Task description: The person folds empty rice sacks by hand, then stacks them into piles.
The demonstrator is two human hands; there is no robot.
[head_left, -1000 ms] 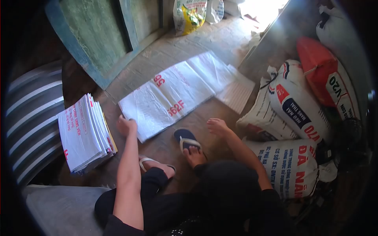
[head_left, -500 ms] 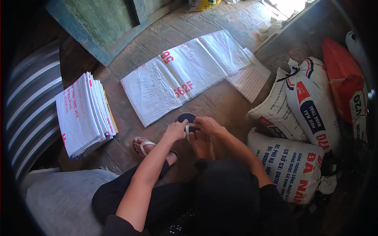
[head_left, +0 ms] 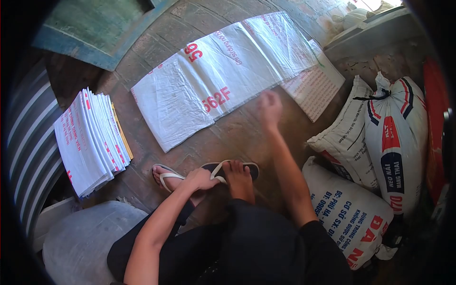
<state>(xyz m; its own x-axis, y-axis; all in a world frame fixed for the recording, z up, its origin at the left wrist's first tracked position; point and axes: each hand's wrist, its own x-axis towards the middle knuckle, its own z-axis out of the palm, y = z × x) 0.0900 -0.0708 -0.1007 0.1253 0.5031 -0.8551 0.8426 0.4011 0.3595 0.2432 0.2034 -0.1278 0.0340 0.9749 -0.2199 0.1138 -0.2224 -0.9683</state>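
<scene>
My left hand point(head_left: 199, 179) is closed on a dark-soled flip-flop point(head_left: 251, 170) with a white strap, at the strap's near side. The sandal lies crosswise under my bare foot point(head_left: 239, 180), whose toes rest over it. A second flip-flop point(head_left: 164, 173) is on my other foot, to the left. My right hand point(head_left: 270, 110) is raised off the sandal, near the lower edge of a flattened white sack point(head_left: 237, 59) with red print. Motion blurs its fingers; they look bent, but I cannot make out whether anything is in them.
A stack of folded printed sacks point(head_left: 90, 142) stands at the left beside ribbed metal point(head_left: 33, 142). Another flat printed sheet point(head_left: 316, 83) lies partly under the flattened sack. Several filled sacks point(head_left: 349, 213) line the right side. A blue-green door panel point(head_left: 95, 33) is at the upper left.
Both hands were together at the sandal's strap. My right hand has left it and moved up and right; my left hand shifted left. The sandal has turned crosswise under the foot.
</scene>
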